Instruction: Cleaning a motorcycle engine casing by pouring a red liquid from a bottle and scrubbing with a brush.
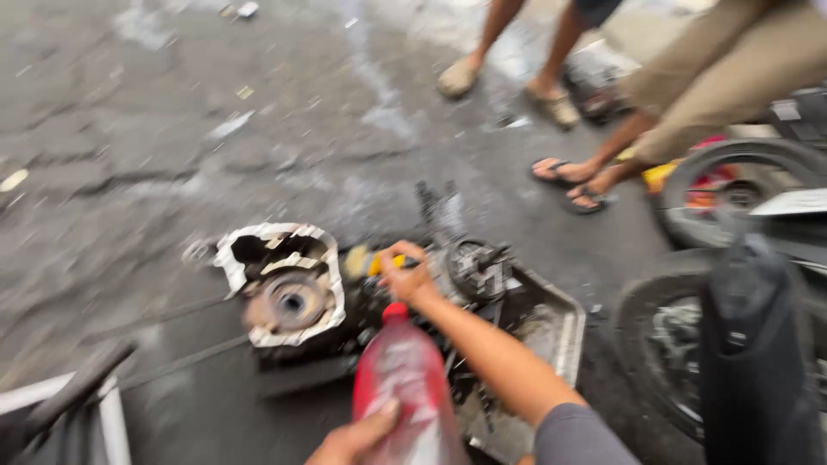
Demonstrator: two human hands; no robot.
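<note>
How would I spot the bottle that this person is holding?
Find the opened engine in the metal tray on the wet pavement. Just below it, at the bottom edge of the picture, the left hand grips a plastic bottle. It is the only translucent red thing there, with a red cap.

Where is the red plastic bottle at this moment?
In the head view, the red plastic bottle is at the bottom centre, held by the left hand, just below the right hand and beside the engine block.
</note>
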